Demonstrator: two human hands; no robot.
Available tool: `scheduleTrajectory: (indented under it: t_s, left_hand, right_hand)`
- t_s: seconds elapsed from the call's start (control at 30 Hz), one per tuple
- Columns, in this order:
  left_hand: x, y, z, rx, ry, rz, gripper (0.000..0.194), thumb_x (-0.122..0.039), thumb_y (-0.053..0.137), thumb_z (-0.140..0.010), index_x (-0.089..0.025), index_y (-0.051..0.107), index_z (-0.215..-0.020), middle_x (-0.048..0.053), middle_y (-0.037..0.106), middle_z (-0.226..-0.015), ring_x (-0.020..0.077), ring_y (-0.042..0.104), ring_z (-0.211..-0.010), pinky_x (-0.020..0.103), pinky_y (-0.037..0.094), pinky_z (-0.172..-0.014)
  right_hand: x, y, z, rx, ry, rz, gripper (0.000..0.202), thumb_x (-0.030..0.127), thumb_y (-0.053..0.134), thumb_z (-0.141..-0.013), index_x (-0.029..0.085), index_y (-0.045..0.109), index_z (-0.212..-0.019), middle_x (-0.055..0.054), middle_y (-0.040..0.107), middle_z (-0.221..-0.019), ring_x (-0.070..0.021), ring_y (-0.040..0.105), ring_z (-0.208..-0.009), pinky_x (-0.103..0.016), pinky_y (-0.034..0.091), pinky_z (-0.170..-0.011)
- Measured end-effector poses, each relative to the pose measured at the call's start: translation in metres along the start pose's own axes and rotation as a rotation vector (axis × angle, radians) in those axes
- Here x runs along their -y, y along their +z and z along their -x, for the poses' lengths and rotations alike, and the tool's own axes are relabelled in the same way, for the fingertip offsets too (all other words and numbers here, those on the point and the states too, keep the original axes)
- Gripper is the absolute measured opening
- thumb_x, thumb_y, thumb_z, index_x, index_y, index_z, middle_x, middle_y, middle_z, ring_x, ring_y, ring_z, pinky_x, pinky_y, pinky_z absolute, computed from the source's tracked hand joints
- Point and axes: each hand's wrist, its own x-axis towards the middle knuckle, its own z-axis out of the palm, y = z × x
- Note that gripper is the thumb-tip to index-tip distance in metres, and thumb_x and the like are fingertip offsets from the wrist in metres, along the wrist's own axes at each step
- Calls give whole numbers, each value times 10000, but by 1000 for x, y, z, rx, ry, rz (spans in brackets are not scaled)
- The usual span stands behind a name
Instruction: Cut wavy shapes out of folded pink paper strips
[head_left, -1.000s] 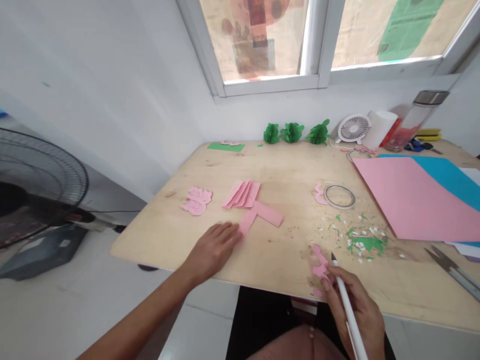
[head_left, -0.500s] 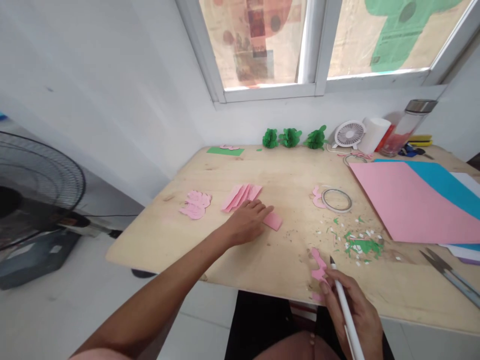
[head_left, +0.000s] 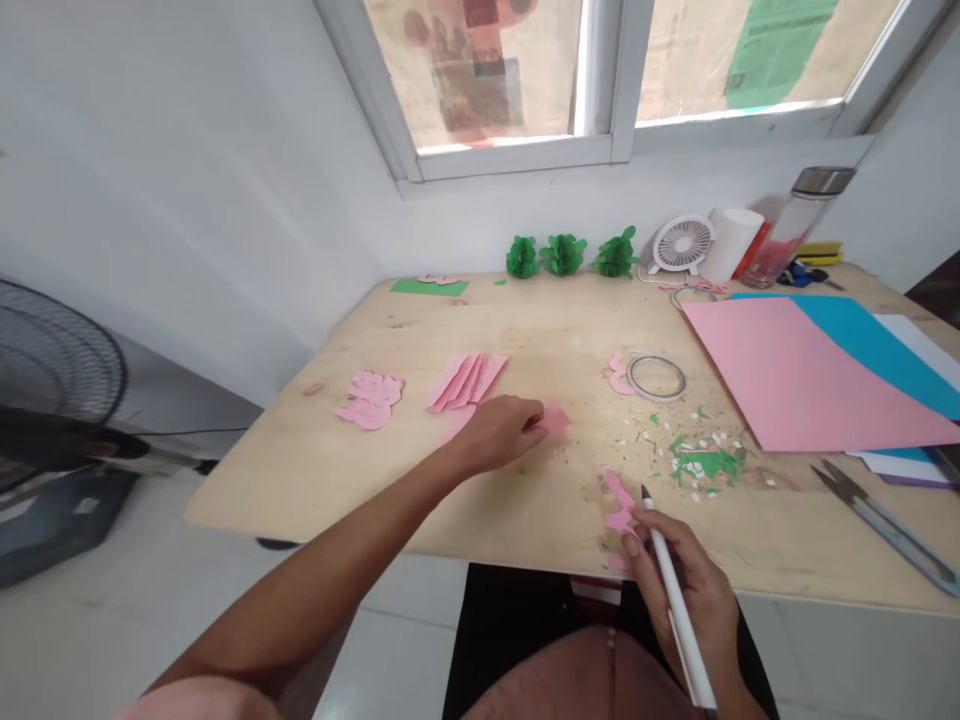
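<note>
My left hand [head_left: 504,432] is over the middle of the table, its fingers curled on a pink paper piece [head_left: 555,420] that is blurred by motion. Beside that hand lie pleated pink paper strips [head_left: 469,380]. Near the table's front edge, my right hand [head_left: 686,585] holds a white pencil [head_left: 679,610] with its dark tip pointing away from me. Its thumb and fingertips also pinch a wavy-edged pink paper cut-out [head_left: 619,502]. A stack of pink cut-outs [head_left: 371,398] rests at the left.
Green and white paper scraps [head_left: 705,460] are scattered near a tape roll [head_left: 656,378]. Scissors [head_left: 885,525] lie at the right, below a pink sheet [head_left: 817,380]. Along the wall stand green paper figures [head_left: 564,255], a small white fan [head_left: 682,245] and a bottle [head_left: 795,230].
My left hand has shifted off the pleated strips and its fingers have curled, moving a pink piece slightly to the right. My right hand keeps its hold. The view has tilted down slightly.
</note>
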Motion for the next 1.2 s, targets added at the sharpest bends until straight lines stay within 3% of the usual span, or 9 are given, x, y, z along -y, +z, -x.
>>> scheduleTrajectory:
  t_s: [0.13, 0.3, 0.5, 0.67, 0.97, 1.1, 1.2]
  left_hand:
    - [-13, 18, 16, 24, -74, 278, 396, -369, 494, -808, -206, 273, -523, -55, 309, -498, 94, 324, -482, 240, 245, -487]
    - [-21, 41, 32, 56, -152, 581, 385, -428, 457, -818, -195, 370, -525, -37, 405, -497, 98, 415, -481, 225, 317, -477]
    - [-26, 51, 40, -19, -188, 740, 309, -445, 514, -790, -175, 498, -642, -13, 522, -592, 113, 495, -546, 228, 394, -517]
    - [-27, 52, 43, -141, -186, 674, 259, -394, 553, -781, -185, 494, -641, -28, 510, -585, 107, 475, -546, 220, 372, -506]
    - [-35, 42, 52, -339, -215, 323, 99, -154, 526, -765, -198, 475, -693, -59, 450, -588, 102, 416, -545, 238, 319, -549]
    - [-43, 50, 48, -360, -207, 233, 118, -97, 508, -765, -202, 508, -820, -53, 484, -644, 114, 454, -573, 253, 350, -581]
    - [-51, 61, 45, -368, -160, 224, 186, -144, 550, -799, -208, 521, -971, -32, 562, -762, 117, 522, -621, 249, 415, -604]
  right_hand:
    - [10, -3, -10, -4, -12, -26, 127, 295, 613, -860, 210, 661, -942, 9, 708, -717, -106, 663, -518, -136, 524, -487]
    - [10, -1, -14, 12, 12, -24, 121, 275, 617, -858, 206, 653, -949, 9, 698, -712, -105, 656, -529, -138, 518, -486]
    - [9, 2, -14, 31, 31, -48, 121, 265, 624, -860, 214, 651, -966, 14, 692, -732, -99, 653, -561, -139, 526, -518]
    - [14, 2, -16, 12, 42, -53, 113, 283, 630, -852, 210, 665, -932, 11, 690, -727, -107, 650, -555, -156, 538, -515]
    - [8, 3, -11, 27, 102, -12, 162, 331, 625, -857, 201, 671, -942, -32, 725, -806, -133, 667, -588, -196, 539, -512]
    - [9, 2, -12, 19, 80, -10, 152, 320, 622, -863, 204, 667, -951, -18, 713, -776, -126, 660, -580, -190, 533, -506]
    - [7, 1, -10, 22, 94, -20, 162, 327, 620, -866, 203, 669, -958, -23, 710, -788, -132, 664, -602, -198, 538, -516]
